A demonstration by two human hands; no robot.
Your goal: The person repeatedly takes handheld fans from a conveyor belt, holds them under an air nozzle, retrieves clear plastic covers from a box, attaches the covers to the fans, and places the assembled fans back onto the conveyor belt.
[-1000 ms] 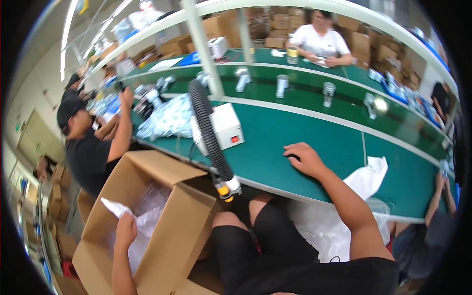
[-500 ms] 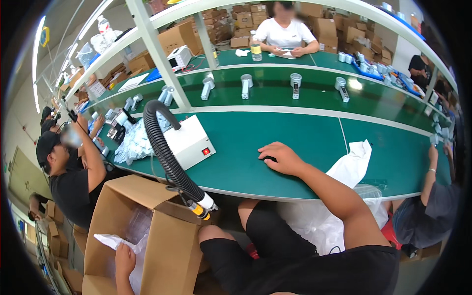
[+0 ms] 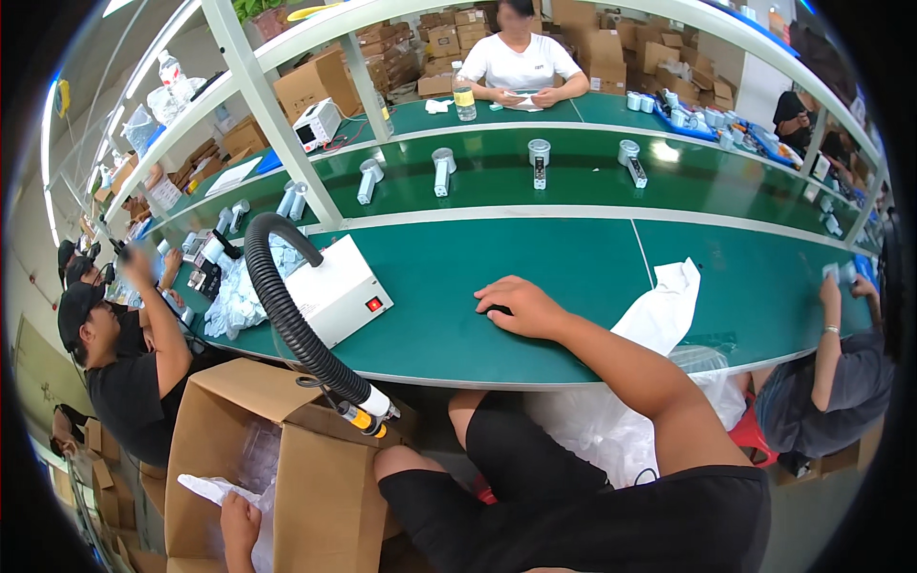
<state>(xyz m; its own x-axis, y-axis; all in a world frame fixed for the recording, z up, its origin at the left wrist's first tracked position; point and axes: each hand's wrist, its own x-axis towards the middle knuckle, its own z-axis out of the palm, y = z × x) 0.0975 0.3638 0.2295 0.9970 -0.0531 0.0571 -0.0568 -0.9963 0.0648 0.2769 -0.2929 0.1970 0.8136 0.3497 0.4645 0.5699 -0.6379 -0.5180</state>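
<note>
My left hand (image 3: 241,527) is down at the open cardboard box (image 3: 325,487), its fingers closed on a crumpled white plastic bag (image 3: 215,487). Clear plastic (image 3: 260,454) lies in the box below it. My right hand (image 3: 521,307) rests on the green worktable (image 3: 430,286), fingers loosely curved and a little apart. A small dark patch shows under its thumb; whether it is a shadow or an object I cannot tell. Beyond my right forearm, a flat white bag (image 3: 664,304) lies at the table's front edge.
A white machine (image 3: 339,291) with a black ribbed hose (image 3: 272,277) stands left, its nozzle (image 3: 368,415) hanging over the box. Light-blue cloths (image 3: 244,301) lie beside it. Grey-blue devices (image 3: 442,172) line the green conveyor (image 3: 497,172). Co-workers sit left, right and opposite.
The whole view has shifted slightly, moving the table and far side leftward in the picture. My left hand still grips the white bag, and my right hand stays on the table.
</note>
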